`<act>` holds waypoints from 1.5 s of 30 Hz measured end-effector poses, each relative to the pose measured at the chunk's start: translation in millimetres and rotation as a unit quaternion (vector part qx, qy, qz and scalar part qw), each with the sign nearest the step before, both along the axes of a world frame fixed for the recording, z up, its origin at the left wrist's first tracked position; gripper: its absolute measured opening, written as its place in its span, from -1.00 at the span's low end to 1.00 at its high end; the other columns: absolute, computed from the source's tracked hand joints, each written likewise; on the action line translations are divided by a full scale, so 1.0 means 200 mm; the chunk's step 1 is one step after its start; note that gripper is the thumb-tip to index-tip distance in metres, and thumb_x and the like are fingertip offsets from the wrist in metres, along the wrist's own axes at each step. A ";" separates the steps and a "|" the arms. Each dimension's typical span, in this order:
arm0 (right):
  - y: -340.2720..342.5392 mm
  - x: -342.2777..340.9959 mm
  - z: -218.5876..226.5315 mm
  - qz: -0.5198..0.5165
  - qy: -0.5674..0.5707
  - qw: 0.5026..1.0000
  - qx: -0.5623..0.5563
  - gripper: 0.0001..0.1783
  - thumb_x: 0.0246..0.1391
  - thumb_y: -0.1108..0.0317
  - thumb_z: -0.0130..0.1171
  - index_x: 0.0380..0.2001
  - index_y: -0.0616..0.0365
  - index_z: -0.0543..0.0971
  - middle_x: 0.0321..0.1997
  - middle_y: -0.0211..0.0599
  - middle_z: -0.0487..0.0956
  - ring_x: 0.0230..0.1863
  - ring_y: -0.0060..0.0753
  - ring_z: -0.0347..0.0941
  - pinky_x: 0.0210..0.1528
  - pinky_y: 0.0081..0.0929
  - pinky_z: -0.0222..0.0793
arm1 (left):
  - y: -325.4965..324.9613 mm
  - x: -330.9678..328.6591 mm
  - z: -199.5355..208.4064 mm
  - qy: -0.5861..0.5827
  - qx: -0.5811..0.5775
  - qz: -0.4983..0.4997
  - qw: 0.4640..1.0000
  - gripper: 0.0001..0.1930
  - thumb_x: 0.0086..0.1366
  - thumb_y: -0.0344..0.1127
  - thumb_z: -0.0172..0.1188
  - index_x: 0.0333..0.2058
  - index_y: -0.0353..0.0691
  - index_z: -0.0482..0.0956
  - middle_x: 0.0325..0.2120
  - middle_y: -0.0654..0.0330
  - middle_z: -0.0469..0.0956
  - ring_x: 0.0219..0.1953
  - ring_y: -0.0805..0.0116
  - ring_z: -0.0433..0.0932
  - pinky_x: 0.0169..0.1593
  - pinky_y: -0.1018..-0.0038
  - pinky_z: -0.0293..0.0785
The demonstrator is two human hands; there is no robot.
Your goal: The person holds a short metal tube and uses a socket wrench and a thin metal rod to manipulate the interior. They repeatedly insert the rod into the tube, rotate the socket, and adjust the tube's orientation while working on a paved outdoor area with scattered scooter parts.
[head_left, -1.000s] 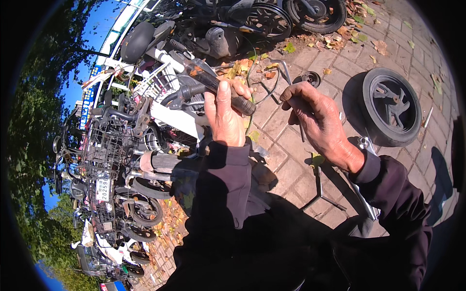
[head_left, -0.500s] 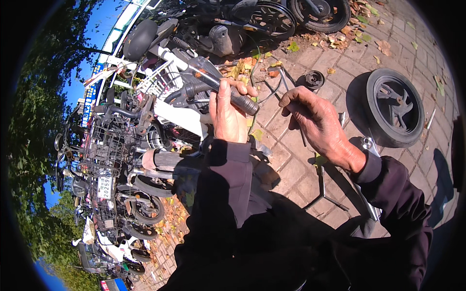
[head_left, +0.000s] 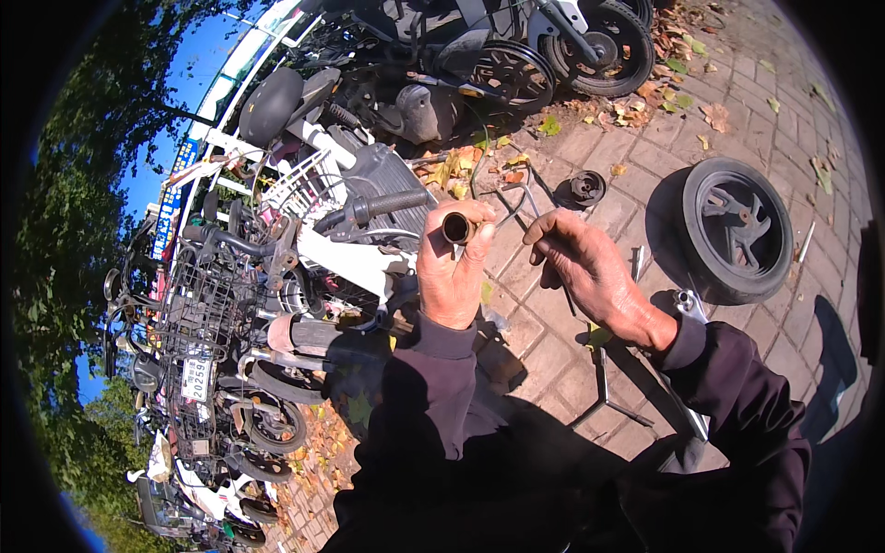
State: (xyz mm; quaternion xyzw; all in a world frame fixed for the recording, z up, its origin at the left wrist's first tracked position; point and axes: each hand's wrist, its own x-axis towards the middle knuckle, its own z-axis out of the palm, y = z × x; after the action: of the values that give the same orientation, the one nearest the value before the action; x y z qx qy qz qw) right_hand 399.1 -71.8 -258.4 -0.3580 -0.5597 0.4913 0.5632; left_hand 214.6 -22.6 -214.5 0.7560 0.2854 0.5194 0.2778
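Observation:
My left hand [head_left: 449, 288] is closed round a dark hollow tube [head_left: 455, 227]. Its round open end points up toward me, so its length is hidden behind my fingers. To the right, my right hand [head_left: 601, 279] has its thumb and fingertips pressed together; whatever they pinch is too small or hidden to tell. A thin dark rod [head_left: 570, 300] shows under that hand, and I cannot tell whether the hand touches it. The two hands are apart. Below my right wrist, a three-armed wrench [head_left: 603, 398] lies on the paving.
A small wheel with a black tyre [head_left: 696, 235] lies at the right, near a round dark part [head_left: 587, 188]. Silver metal tools [head_left: 687, 302] lie by my right sleeve. Parked scooters and bicycles with a wire basket [head_left: 198, 304] crowd the left; a motorcycle wheel [head_left: 604, 51] stands at the back.
My left hand has turned the tube from lying slantwise, with its ribbed grip and metal shaft showing, to end-on toward me. The right hand stays pinched, a little lower in view.

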 end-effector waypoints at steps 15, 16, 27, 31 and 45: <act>-0.02 0.03 0.03 0.030 -0.010 0.999 -0.020 -0.91 0.39 0.48 0.00 -0.13 0.22 0.48 -0.39 -0.37 0.52 -0.45 -0.57 0.49 -0.36 -0.51 0.44 | -0.06 0.03 0.07 0.090 0.196 0.076 0.973 -0.54 0.00 -0.68 0.43 -0.13 -0.22 0.50 -0.20 0.09 0.57 -0.10 0.12 0.58 0.06 0.28 0.51; -0.02 0.03 0.03 0.029 -0.009 0.999 -0.024 -0.91 0.39 0.48 -0.01 -0.12 0.22 0.48 -0.39 -0.37 0.52 -0.45 -0.58 0.48 -0.36 -0.51 0.44 | -0.06 0.03 0.07 0.086 0.192 0.074 0.975 -0.54 -0.01 -0.68 0.43 -0.13 -0.22 0.50 -0.20 0.09 0.57 -0.10 0.12 0.58 0.06 0.28 0.50; 0.00 0.06 -0.13 -0.018 -0.019 0.993 -0.113 -0.81 0.25 0.59 -0.05 -0.10 0.28 0.46 -0.36 -0.32 0.46 -0.36 -0.53 0.42 -0.29 -0.44 0.43 | 0.01 -0.01 -0.29 -0.321 -0.684 0.115 0.645 -0.68 0.50 -0.08 0.12 -0.09 -0.26 0.46 -0.16 0.00 0.64 -0.10 0.09 0.67 0.04 0.21 0.63; -0.03 0.14 -0.17 -0.025 -0.121 0.992 -0.022 -0.72 0.22 0.45 0.04 -0.03 0.30 0.45 -0.21 0.05 0.53 -0.12 0.08 0.49 -0.03 -0.16 0.41 | -0.06 0.10 -0.42 -0.377 -0.690 0.062 0.615 -0.69 0.59 -0.12 -0.11 -0.16 -0.27 0.41 -0.15 -0.02 0.63 -0.07 0.10 0.67 0.10 0.18 0.66; -0.13 0.18 -0.12 0.041 -0.374 0.909 0.181 -0.62 0.11 0.25 0.33 -0.12 0.20 0.43 -0.18 -0.08 0.41 -0.14 0.12 0.51 -0.14 -0.06 0.44 | -0.21 0.14 -0.45 -0.317 -0.712 -0.166 0.605 -0.74 0.45 -0.12 0.04 -0.11 -0.14 0.57 -0.15 0.18 0.62 -0.08 0.23 0.63 -0.02 0.20 0.62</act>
State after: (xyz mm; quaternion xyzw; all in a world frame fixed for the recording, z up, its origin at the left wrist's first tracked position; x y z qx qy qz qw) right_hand 435.4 -98.8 -283.4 -0.3838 -0.8229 0.2342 0.3475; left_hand 242.3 -63.8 -305.5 0.1422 0.3288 0.3043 0.8826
